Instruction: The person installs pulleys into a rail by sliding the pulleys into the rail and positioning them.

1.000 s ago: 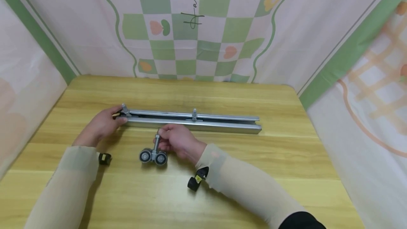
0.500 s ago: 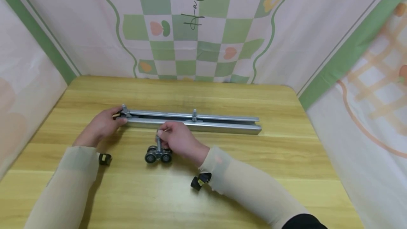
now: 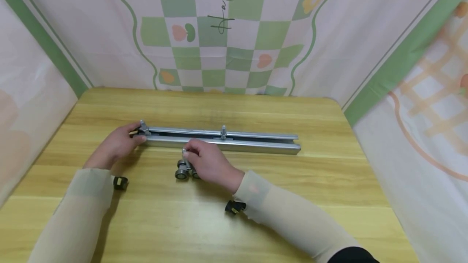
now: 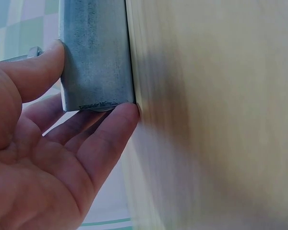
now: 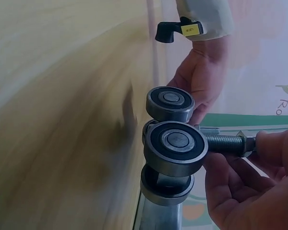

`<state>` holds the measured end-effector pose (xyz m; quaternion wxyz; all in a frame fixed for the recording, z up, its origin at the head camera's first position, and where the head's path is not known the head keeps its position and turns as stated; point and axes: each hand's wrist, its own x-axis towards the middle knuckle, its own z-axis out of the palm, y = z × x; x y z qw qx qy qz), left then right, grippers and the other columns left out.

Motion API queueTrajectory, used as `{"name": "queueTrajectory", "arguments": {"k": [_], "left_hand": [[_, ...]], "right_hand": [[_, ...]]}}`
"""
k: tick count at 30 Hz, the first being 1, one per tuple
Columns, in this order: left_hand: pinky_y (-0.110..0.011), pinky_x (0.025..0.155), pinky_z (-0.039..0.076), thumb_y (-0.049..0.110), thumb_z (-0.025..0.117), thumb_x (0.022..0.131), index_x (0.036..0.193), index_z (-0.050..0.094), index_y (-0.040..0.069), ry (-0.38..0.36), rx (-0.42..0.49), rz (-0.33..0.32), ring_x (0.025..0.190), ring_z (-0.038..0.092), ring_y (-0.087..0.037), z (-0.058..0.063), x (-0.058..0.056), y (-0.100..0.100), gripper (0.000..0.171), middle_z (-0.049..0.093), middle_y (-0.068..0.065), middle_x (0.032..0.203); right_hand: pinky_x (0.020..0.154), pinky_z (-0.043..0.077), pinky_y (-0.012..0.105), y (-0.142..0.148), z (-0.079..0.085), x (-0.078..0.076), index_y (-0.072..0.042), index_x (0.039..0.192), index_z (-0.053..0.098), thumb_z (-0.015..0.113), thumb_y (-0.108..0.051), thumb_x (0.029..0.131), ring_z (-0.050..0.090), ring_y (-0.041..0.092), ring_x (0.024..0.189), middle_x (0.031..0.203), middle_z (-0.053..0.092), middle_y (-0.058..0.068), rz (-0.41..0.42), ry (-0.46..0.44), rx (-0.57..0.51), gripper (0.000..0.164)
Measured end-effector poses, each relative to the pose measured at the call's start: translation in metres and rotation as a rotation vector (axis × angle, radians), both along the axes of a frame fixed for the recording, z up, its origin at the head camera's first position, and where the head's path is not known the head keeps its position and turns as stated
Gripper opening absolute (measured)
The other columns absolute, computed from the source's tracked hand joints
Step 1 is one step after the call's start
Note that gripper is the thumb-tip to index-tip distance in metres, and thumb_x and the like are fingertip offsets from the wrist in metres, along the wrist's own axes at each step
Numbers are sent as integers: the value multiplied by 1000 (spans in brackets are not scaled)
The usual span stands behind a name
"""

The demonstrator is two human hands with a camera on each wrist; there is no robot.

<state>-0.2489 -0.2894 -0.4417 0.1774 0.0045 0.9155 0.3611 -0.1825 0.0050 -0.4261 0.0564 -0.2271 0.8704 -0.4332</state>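
Note:
A silver metal channel rail (image 3: 263,147) lies across the table, its slot facing up. Two bolts stand out of the slot: one bolt (image 3: 224,132) near mid-length, the other bolt (image 3: 144,126) at the left end. My left hand (image 3: 115,145) holds that left end; in the left wrist view the thumb lies on the rail's (image 4: 96,52) edge and fingertips touch its end. In front of the rail, my right hand (image 3: 213,165) pinches the bolt of a roller trolley (image 3: 181,173). The right wrist view shows the trolley's several bearing wheels (image 5: 175,146) and its threaded bolt with a nut (image 5: 245,143).
The wooden table (image 3: 164,222) extends on all sides of the rail. A patterned cloth (image 3: 241,52) hangs behind it, with further cloth at both sides. Black cameras (image 3: 120,182) are strapped at the wrists.
My right hand has turned the trolley from wheels facing the head camera to a more end-on tilt, and moved it slightly right and up toward the rail. The left hand stays put.

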Motion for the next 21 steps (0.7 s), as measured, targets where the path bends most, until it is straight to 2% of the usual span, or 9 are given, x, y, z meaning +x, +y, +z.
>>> {"name": "queueTrajectory", "arguments": {"k": [7, 16, 18, 21], "left_hand": [[-70, 108, 14, 48, 51, 102, 161, 13, 13, 3, -1, -2, 141, 12, -54, 0, 1, 0, 78, 18, -30, 158], [-71, 108, 14, 46, 52, 102, 161, 13, 15, 7, 1, 9, 141, 13, -55, -1, 0, 0, 77, 18, -30, 158], [-71, 108, 14, 46, 52, 102, 161, 14, 14, 5, 4, 10, 141, 13, -55, -1, 0, 0, 77, 18, -30, 158], [-71, 108, 14, 46, 52, 102, 161, 13, 14, 4, 9, 7, 141, 13, -55, -2, -1, 0, 77, 19, -31, 158]], "right_hand": [[67, 48, 27, 2, -4, 0, -18, 101, 68, 58, -20, 103, 55, 10, 72, 83, 65, -7, 28, 37, 34, 10], [67, 50, 27, 4, -3, 4, -19, 101, 65, 58, -22, 102, 57, 10, 75, 86, 62, -10, 75, -5, 87, 8], [71, 50, 26, 4, -3, 5, -18, 103, 64, 59, -23, 101, 59, 9, 80, 90, 63, -10, 93, -3, 105, 8], [80, 51, 25, 3, -2, 7, -13, 112, 65, 60, -25, 99, 61, 7, 90, 100, 65, -8, 123, 25, 127, 18]]}}
